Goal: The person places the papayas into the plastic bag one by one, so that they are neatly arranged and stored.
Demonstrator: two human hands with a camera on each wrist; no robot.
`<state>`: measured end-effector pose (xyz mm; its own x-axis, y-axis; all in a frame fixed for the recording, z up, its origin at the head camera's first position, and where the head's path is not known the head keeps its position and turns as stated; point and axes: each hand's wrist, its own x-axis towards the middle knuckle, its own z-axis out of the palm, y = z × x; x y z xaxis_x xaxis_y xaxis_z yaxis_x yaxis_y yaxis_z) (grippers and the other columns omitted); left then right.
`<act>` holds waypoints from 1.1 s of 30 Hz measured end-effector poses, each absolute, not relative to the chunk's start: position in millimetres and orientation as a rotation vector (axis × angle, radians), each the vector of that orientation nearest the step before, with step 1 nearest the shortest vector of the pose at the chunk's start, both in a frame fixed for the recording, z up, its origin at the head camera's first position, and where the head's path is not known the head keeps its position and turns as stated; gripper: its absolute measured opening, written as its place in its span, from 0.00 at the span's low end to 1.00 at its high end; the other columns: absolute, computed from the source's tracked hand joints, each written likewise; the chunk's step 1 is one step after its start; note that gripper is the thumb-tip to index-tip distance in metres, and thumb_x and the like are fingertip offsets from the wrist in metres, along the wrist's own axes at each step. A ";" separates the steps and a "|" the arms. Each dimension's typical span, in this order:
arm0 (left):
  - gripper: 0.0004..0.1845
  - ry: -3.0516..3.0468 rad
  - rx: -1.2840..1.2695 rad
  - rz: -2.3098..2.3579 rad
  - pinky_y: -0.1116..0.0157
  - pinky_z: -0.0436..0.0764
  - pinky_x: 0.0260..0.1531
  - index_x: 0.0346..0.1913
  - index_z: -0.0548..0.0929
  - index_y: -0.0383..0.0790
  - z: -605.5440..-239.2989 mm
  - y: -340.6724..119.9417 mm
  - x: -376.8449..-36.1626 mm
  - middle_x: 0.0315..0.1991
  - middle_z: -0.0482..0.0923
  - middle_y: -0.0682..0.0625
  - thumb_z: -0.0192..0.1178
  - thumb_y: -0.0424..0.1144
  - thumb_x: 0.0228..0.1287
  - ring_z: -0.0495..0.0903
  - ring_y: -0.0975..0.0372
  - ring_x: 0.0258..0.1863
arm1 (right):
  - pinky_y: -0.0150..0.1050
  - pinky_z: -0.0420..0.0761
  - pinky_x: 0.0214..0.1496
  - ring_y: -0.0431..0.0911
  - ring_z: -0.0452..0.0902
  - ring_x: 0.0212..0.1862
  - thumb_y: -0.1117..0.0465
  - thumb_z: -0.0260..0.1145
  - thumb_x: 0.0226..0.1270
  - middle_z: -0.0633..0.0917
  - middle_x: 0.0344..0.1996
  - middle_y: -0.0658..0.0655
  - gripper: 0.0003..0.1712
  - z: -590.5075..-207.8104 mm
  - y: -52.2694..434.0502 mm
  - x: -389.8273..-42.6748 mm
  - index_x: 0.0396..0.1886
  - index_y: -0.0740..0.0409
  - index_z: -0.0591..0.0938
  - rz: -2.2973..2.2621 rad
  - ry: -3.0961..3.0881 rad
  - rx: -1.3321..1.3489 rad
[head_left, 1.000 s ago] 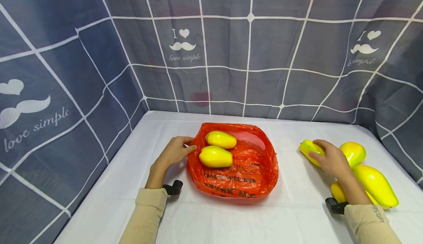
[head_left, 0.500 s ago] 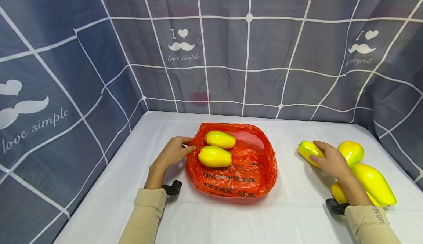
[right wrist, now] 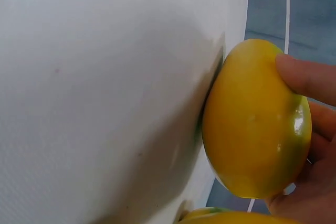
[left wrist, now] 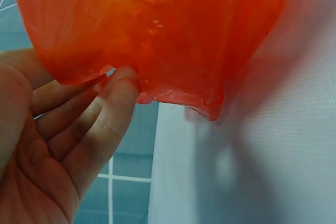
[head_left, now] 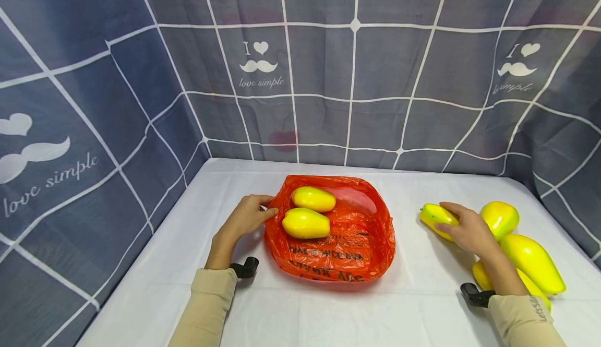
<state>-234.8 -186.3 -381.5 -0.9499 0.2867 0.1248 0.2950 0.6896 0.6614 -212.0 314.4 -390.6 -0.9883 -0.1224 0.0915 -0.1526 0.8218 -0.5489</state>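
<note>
A red plastic bag, printed with dark lettering, lies with its mouth spread wide. Inside, towards its left side, are two glossy yellow papayas. My left hand pinches the bag's left rim between thumb and fingers; the left wrist view shows the thin red film at the fingertips. Over on the right, my right hand grips a yellow-green papaya, its stem end pointing left. In the right wrist view, thumb and fingers wrap one side of that papaya, close to the white cloth.
Behind and beside the right hand lie more yellow-green fruits: a rounded one, a large long one and one partly under the forearm. A white cloth covers the table. Grey-blue checked curtains enclose the back and sides.
My right hand has shifted slightly left and nearer with the papaya, away from the other fruits. The left hand and the bag hold their place.
</note>
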 end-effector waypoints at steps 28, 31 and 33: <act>0.16 -2.878 -0.505 -1.125 0.60 0.81 0.39 0.54 0.85 0.34 -381.4 -185.0 -235.9 0.43 0.85 0.46 0.62 0.36 0.66 0.82 0.57 0.36 | 0.69 0.64 0.58 0.75 0.65 0.59 0.63 0.69 0.63 0.71 0.59 0.80 0.36 -391.7 308.5 -205.2 0.65 0.76 0.67 0.778 -2.902 0.289; 0.16 -2.879 -0.506 -1.121 0.61 0.81 0.38 0.54 0.85 0.35 -381.7 -184.9 -236.1 0.42 0.85 0.46 0.62 0.36 0.66 0.82 0.58 0.35 | 0.69 0.64 0.58 0.75 0.66 0.59 0.63 0.69 0.63 0.71 0.59 0.81 0.36 -392.2 307.8 -202.8 0.65 0.77 0.67 0.786 -2.889 0.284; 0.16 -2.880 -0.505 -1.117 0.61 0.81 0.38 0.54 0.85 0.35 -381.3 -185.2 -235.8 0.42 0.85 0.46 0.62 0.36 0.66 0.82 0.58 0.35 | 0.69 0.64 0.57 0.75 0.66 0.59 0.65 0.69 0.62 0.71 0.59 0.81 0.35 -392.1 306.4 -201.6 0.65 0.78 0.67 0.798 -2.865 0.291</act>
<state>-235.8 -185.2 -381.3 -0.9480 0.2926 0.1255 0.3007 0.6935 0.6547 -201.6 306.4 -392.1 -0.9694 -0.1445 0.1982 -0.2262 0.8393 -0.4943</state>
